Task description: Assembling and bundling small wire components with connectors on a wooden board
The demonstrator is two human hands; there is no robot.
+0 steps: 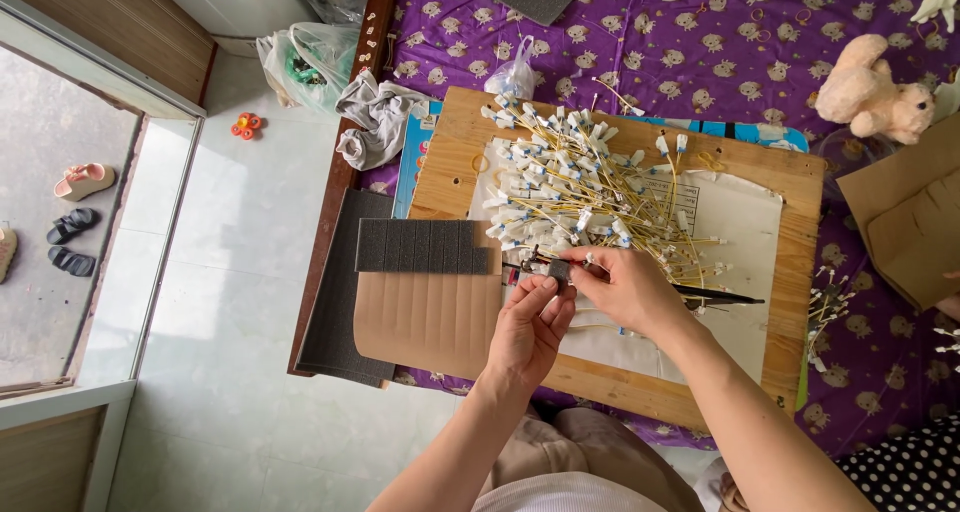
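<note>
My left hand (530,327) and my right hand (628,290) meet over a wooden board (455,137), both pinching a small dark grey foam piece (558,269) with thin wires at it. Just beyond lies a heap of yellow wires with white plug ends (570,187), spread on a white sheet (745,237). A strip of dark foam (425,245) lies on a brown cardboard piece (425,317) left of my hands. A black slender tool (720,295) lies under my right wrist.
The board rests on a purple patterned cloth (700,32). A plush toy (872,92) and cardboard (910,217) are at the right, more plugged wires (828,302) beside the board. Grey cloth (375,117), plastic bags (310,62) and sandals (75,217) lie left on the floor.
</note>
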